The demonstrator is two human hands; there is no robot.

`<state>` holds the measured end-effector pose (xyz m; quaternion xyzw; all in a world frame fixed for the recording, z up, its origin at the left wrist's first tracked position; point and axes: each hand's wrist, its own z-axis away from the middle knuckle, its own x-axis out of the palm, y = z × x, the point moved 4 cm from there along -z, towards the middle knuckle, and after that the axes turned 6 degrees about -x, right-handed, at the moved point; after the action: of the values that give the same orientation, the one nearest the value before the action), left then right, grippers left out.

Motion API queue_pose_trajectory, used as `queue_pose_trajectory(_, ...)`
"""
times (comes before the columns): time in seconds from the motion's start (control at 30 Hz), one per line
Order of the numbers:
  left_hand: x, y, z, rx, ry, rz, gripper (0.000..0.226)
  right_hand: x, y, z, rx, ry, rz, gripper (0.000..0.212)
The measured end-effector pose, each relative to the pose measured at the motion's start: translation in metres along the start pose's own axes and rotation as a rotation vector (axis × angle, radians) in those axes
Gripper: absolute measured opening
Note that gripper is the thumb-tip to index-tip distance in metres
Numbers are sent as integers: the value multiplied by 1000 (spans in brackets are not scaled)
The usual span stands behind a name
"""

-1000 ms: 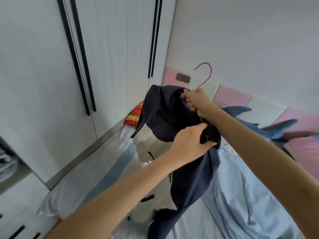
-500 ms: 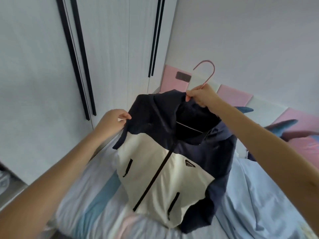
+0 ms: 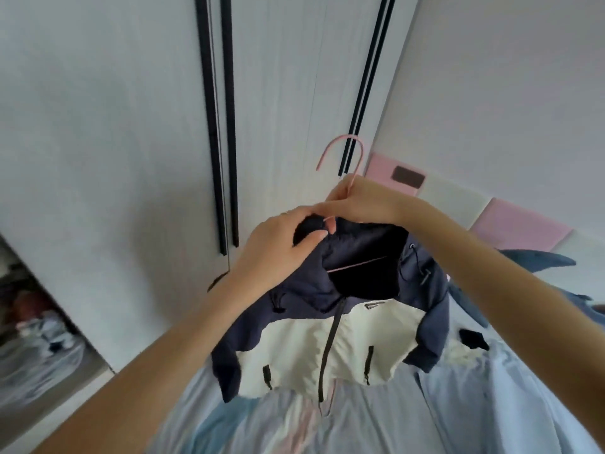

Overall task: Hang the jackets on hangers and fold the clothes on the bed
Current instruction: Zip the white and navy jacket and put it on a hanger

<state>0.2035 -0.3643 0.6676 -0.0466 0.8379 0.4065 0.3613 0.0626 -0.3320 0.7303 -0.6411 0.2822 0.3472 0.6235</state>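
Note:
A navy and cream zip jacket [image 3: 347, 348] hangs on a pink wire hanger [image 3: 343, 149] held up over the bed. My right hand [image 3: 363, 201] grips the hanger's neck just below the hook. My left hand [image 3: 281, 247] pinches the navy collar fabric right beside it, at the top left of the jacket. The hanger's bar shows inside the open neck. The jacket's hem hangs just above the bedding.
White wardrobe doors [image 3: 131, 158] with black handle strips fill the left and centre. An open wardrobe section [image 3: 36, 326] shows clothes at far left. Light blue bedding [image 3: 474, 404] lies below. A blue plush shark [image 3: 537, 263] rests by the pink and white padded headboard [image 3: 517, 221].
The jacket rose and swung left, in front of the wardrobe doors. My left hand left the jacket's left shoulder and came up to the collar beside my right hand.

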Motion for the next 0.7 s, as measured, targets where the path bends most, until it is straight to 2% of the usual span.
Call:
queue_pose_trajectory(0.07,-4,9,-5,-3,111,-74,34,-7,-9,-14,-50,-18,-5,30)
queue_pose_trajectory(0.17,-20,-4,-25,-139,242,-114,25,-16,-18,-51,-151,-120,-146,7)
queue_pose_trajectory(0.23,-32,-16,-30,-220,338,-143,20,-22,-20,-77,-224,-233,-308,12)
queue_pose_trajectory(0.3,-43,-25,-26,-299,449,-195,18,-30,-19,-111,-299,-288,-380,6)
queue_pose_trajectory(0.4,-55,-37,-17,-425,550,-241,30,-44,4,-192,-256,10,-328,11)
queue_pose_trajectory(0.47,-63,-40,-15,-487,592,-246,31,-37,19,-243,-168,147,-165,27)
queue_pose_trajectory(0.6,-74,-33,-17,-602,658,-431,16,-9,25,-303,-168,138,-31,39)
queue_pose_trajectory(0.7,-78,-32,-12,-637,692,-487,15,-2,24,-325,-212,220,-64,43)
